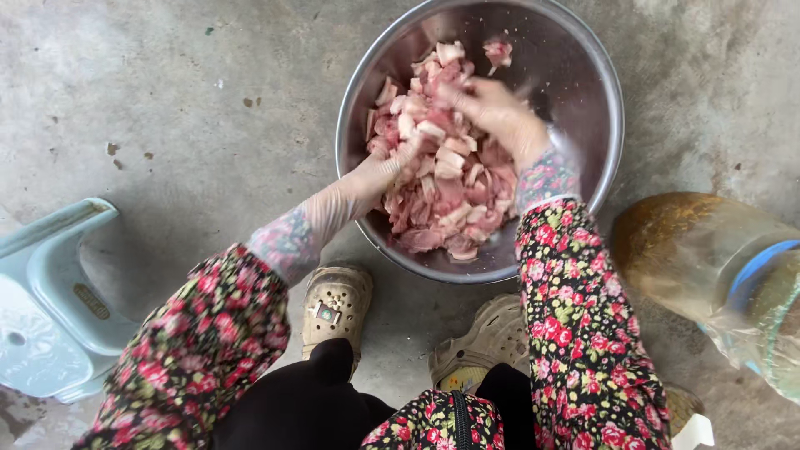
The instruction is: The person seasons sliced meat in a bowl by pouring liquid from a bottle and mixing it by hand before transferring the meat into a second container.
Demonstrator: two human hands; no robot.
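A big round steel bowl stands on the concrete floor, holding a heap of raw pink and white meat pieces. My left hand, in a thin clear glove, is pushed into the left side of the heap. My right hand, also gloved and blurred, is on top of the pile with fingers among the pieces. Both arms wear flowered sleeves.
A pale blue plastic stool stands at the left. A large plastic bottle of yellowish liquid with a blue band lies at the right. My two beige clogs rest just below the bowl on the grey floor.
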